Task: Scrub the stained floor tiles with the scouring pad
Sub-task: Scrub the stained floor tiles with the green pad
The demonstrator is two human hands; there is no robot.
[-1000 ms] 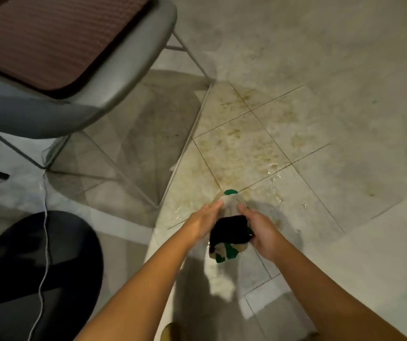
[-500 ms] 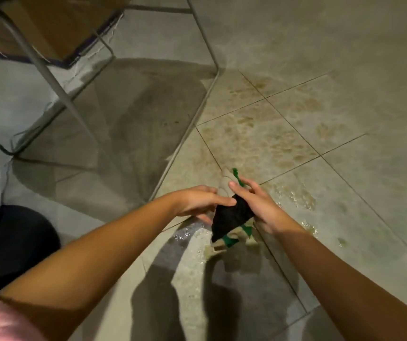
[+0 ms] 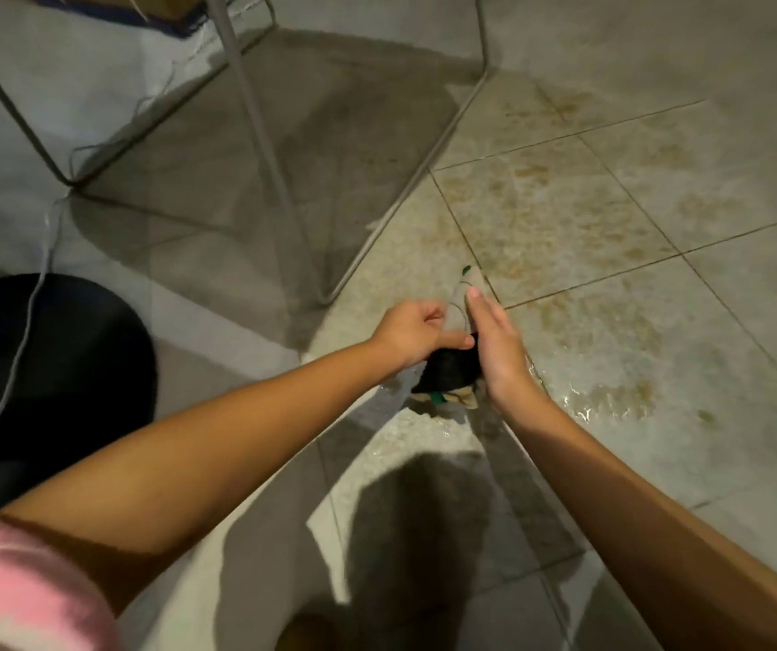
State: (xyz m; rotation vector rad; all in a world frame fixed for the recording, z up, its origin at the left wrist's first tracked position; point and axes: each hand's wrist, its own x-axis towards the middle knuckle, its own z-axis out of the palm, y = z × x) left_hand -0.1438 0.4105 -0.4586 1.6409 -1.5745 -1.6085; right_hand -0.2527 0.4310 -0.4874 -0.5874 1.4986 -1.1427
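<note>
Head view: the stained tiles (image 3: 565, 218) lay open ahead and to the right of the hands, wet and blotched brown. Metal chair legs (image 3: 255, 133) hemmed in the left side, one foot near the left hand (image 3: 417, 331). That hand's grip was curled round the scouring pad (image 3: 452, 368), which sat between both hands. The right hand (image 3: 499, 350) lay flat against its side, fingers straight. The pad's long axis ran away from the person, pale tip pointing toward the stains.
</note>
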